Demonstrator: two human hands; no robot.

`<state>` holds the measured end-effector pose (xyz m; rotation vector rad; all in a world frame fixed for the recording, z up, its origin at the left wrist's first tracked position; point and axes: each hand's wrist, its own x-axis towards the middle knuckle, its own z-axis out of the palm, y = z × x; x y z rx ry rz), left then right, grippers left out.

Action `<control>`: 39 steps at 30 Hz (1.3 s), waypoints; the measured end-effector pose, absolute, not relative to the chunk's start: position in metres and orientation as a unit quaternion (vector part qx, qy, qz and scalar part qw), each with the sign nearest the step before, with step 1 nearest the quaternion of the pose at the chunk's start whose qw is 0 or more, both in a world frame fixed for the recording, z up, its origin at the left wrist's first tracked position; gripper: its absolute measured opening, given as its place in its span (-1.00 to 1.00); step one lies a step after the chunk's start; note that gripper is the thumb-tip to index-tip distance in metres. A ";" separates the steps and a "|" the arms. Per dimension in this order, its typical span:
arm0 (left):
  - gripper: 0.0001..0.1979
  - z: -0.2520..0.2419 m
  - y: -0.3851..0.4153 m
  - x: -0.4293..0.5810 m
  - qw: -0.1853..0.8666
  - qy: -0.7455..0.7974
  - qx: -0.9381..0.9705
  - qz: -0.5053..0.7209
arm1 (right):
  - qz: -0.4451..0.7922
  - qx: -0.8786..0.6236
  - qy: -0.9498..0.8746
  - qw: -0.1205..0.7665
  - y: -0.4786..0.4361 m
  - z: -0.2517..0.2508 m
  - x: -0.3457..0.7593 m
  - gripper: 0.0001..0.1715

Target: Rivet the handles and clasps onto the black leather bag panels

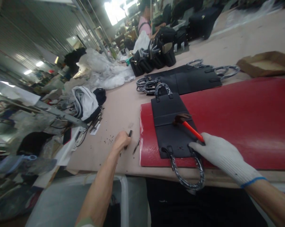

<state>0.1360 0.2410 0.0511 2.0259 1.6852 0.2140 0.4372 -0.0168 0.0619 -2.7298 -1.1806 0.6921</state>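
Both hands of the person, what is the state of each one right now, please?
Left hand: closed, holding a slim dark object; exactly what cannot be told.
Right hand, gloved: closed, holding the red-handled hammer.

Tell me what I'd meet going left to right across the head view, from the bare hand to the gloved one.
Bare left hand, slim metal rod, orange-handled hammer, gloved right hand.

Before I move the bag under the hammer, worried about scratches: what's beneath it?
The red mat shows either side of the bag; whatever lies directly beneath is covered.
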 end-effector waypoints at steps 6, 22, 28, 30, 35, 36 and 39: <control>-0.76 0.061 0.226 0.122 0.377 0.599 0.689 0.156 | 0.225 -0.891 -0.391 0.046 -0.018 0.061 0.438 -0.51; -0.66 0.032 0.114 0.195 0.550 0.423 0.583 0.423 | 0.207 -0.894 -0.390 0.070 -0.023 0.070 0.430 -0.57; -0.75 0.022 0.098 0.201 0.419 0.396 0.681 0.451 | 0.210 -0.895 -0.387 0.069 -0.023 0.071 0.430 -0.54; -0.74 0.019 0.103 0.193 0.442 0.380 0.690 0.430 | 0.212 -0.895 -0.385 0.068 -0.023 0.071 0.430 -0.54; -0.67 0.013 0.116 0.170 0.503 0.376 0.680 0.378 | 0.209 -0.895 -0.387 0.072 -0.024 0.069 0.431 -0.55; -0.67 0.012 0.118 0.167 0.503 0.383 0.678 0.375 | 0.206 -0.895 -0.388 0.072 -0.024 0.068 0.431 -0.55; -0.68 0.010 0.121 0.163 0.473 0.411 0.685 0.372 | 0.202 -0.896 -0.389 0.073 -0.024 0.067 0.431 -0.55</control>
